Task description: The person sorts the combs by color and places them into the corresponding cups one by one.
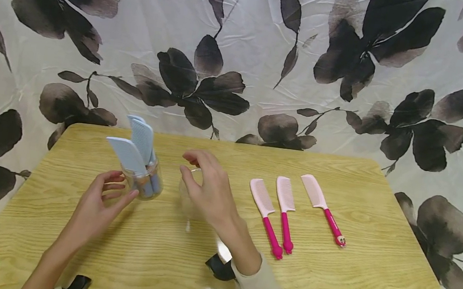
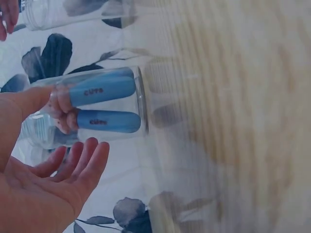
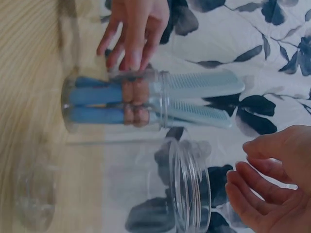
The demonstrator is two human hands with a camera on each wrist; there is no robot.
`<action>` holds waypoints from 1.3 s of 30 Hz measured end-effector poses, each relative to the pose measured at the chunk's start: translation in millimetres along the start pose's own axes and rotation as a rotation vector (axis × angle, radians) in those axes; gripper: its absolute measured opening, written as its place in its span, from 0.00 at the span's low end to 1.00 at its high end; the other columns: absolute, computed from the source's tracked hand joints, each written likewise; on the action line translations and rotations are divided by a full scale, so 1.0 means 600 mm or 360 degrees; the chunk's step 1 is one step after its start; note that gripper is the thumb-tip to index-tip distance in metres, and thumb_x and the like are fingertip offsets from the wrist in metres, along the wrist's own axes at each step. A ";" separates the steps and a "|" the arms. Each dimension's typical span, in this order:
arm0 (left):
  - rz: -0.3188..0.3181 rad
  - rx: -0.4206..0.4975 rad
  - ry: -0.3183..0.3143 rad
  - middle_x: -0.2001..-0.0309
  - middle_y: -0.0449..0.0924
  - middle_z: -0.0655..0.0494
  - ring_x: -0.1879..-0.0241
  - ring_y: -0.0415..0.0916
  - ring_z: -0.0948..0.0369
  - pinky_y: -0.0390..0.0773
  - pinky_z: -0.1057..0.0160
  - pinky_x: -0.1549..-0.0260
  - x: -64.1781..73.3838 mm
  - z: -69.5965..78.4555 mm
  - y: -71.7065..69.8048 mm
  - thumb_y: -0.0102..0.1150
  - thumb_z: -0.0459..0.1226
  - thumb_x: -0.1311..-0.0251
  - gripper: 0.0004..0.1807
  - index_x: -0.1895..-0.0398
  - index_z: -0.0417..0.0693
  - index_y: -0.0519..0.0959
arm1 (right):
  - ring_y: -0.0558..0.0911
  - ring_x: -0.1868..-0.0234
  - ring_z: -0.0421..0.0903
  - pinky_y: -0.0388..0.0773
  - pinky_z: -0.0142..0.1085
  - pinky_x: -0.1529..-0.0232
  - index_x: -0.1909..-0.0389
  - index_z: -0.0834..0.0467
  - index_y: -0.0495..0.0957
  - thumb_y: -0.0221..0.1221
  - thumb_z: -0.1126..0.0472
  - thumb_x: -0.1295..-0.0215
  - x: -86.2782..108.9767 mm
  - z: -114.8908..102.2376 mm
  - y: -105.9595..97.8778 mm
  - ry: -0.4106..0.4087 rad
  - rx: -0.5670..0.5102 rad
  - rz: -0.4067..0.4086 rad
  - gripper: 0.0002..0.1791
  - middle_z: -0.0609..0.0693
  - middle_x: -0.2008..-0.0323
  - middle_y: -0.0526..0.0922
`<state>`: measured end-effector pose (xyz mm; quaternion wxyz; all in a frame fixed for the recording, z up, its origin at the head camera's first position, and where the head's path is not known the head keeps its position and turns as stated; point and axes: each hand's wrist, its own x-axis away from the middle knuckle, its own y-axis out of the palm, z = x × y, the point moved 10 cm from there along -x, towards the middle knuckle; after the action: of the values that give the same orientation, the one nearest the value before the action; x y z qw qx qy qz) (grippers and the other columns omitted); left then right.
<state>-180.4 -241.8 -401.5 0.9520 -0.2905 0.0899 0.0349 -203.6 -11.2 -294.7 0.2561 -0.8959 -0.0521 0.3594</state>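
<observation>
My left hand [image 1: 95, 208] is beside a clear jar [image 1: 154, 192] that holds pale blue combs [image 1: 142, 140], teeth end up and blue handles [image 2: 108, 121] down inside. Its thumb and fingers are spread apart around the jar's side, not closed on it; whether the thumb touches the glass I cannot tell. A second clear jar [image 3: 141, 179], with nothing seen inside, stands to the right. Over its rim is my right hand [image 1: 213, 194], fingers loosely bent and apart from the glass in the right wrist view. In the head view this hand hides much of that jar.
Three pink combs lie on the table to the right: one on the left [image 1: 261, 195], one in the middle [image 1: 286, 195] and one farther right [image 1: 314, 191]. Behind the wooden table [image 1: 370, 272] hangs a floral cloth [image 1: 267, 49].
</observation>
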 end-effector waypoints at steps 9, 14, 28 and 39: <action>-0.0009 0.0014 -0.0047 0.39 0.71 0.35 0.44 0.75 0.43 0.74 0.84 0.57 0.017 0.013 0.013 0.62 0.41 0.28 0.32 0.32 0.30 0.62 | 0.82 0.50 0.50 0.80 0.36 0.44 0.49 0.64 0.81 0.65 0.67 0.31 0.016 0.025 -0.036 0.0025 0.0015 0.0055 0.12 0.55 0.52 0.85; -0.0045 0.0036 -0.0064 0.38 0.72 0.36 0.46 0.76 0.49 0.77 0.81 0.58 0.025 0.017 0.024 0.63 0.40 0.28 0.31 0.32 0.31 0.63 | 0.82 0.48 0.50 0.79 0.38 0.42 0.48 0.64 0.81 0.65 0.66 0.30 0.028 0.041 -0.053 0.0057 0.0049 0.0067 0.13 0.55 0.51 0.84; -0.0140 0.0178 0.0116 0.41 0.76 0.38 0.46 0.76 0.60 0.78 0.76 0.52 0.031 0.065 0.078 0.66 0.33 0.32 0.28 0.33 0.32 0.68 | 0.81 0.47 0.52 0.80 0.43 0.44 0.47 0.66 0.81 0.64 0.68 0.29 0.070 0.093 -0.103 0.0198 0.0163 0.0088 0.12 0.57 0.49 0.83; -0.0267 0.0166 0.0110 0.34 0.70 0.37 0.37 0.73 0.44 0.78 0.48 0.41 0.018 0.070 0.139 0.70 0.39 0.34 0.38 0.27 0.34 0.63 | 0.81 0.47 0.54 0.80 0.46 0.45 0.45 0.66 0.80 0.65 0.69 0.31 0.102 0.142 -0.132 0.0296 0.0258 0.0067 0.15 0.58 0.48 0.82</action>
<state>-173.3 -148.9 -414.8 0.9617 -0.2481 0.0998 -0.0595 -208.6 109.9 -345.4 0.3238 -0.9026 0.0199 0.2831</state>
